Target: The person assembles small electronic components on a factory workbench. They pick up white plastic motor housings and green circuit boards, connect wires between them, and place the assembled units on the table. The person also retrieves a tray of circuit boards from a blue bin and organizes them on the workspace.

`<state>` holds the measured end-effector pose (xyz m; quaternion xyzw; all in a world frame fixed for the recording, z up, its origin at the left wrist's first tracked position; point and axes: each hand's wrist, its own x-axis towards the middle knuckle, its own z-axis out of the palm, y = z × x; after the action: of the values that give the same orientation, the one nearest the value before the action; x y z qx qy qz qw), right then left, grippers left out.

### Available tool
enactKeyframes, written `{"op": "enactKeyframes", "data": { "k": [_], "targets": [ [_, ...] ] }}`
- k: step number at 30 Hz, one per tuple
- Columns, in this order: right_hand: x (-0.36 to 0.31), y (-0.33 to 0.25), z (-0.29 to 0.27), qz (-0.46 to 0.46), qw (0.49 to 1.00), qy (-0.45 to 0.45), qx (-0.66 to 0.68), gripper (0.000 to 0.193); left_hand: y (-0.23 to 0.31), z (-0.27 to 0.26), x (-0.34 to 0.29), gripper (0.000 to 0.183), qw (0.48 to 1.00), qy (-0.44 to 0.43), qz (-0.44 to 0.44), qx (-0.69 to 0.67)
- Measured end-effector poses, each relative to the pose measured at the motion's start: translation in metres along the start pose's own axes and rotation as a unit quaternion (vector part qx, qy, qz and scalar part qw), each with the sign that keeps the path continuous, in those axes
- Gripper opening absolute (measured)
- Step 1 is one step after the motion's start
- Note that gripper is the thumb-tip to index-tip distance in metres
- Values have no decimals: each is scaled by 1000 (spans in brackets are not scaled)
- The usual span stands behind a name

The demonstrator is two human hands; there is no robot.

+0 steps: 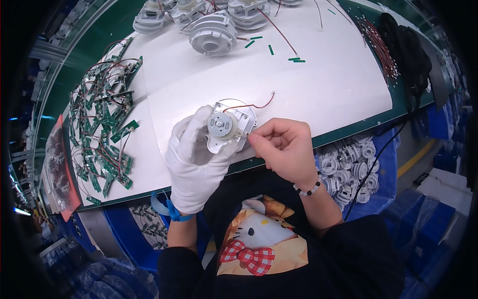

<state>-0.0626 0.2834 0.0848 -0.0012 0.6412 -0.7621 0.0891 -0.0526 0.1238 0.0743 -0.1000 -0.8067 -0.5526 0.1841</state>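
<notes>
Above the near edge of the table (348, 128), the left hand (191, 159), in a white glove, is wrapped around a white plastic motor housing (240, 110) and grasps it from the left and below. Set in the housing is 1 round silver motor (220, 124), its flat face turned up. 1 thin red lead (251, 105) curves away from the motor to the upper right and ends in a small pale connector (273, 92).

At the housing's right edge is the bare right hand (288, 149), fingers curled, thumb and forefinger tips close together; whether they pinch the edge or some small piece, I cannot tell. A black-and-white beaded bracelet (306, 189) circles the right wrist, and a blue band (175, 212) the left.

Beyond the 2 hands, a white sheet (318, 94) covers much of the table. At its left lies a loose heap of green circuit boards (106, 117) with wires. At the far side stand several more white housings (214, 35), with small green strips (271, 50) scattered just in front of them. Toward the right end, a bundle of reddish wires (381, 47) lies beside a black object (408, 50). Below the table's right edge, a blue bin (391, 164) holds many round white plastic parts (351, 169).
</notes>
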Motion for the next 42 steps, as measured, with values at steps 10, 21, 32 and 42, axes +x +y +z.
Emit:
{"op": "enactKeyframes", "data": {
  "k": [10,21,32,42],
  "targets": [
    [7,-11,-6,18,997,-74,-16,8,1,1,0,55,994,-24,-50,-95],
    [3,-10,2,52,998,-23,-12,10,3,0,11,50,999,-30,8,-36],
    [-37,-7,-43,-58,982,-40,-174,17,2,-133,15,12,857,46,-93,505],
    [-38,-4,-42,-7,991,-68,-117,17,30,-121,48,18,914,138,-154,349]
  ]
}}
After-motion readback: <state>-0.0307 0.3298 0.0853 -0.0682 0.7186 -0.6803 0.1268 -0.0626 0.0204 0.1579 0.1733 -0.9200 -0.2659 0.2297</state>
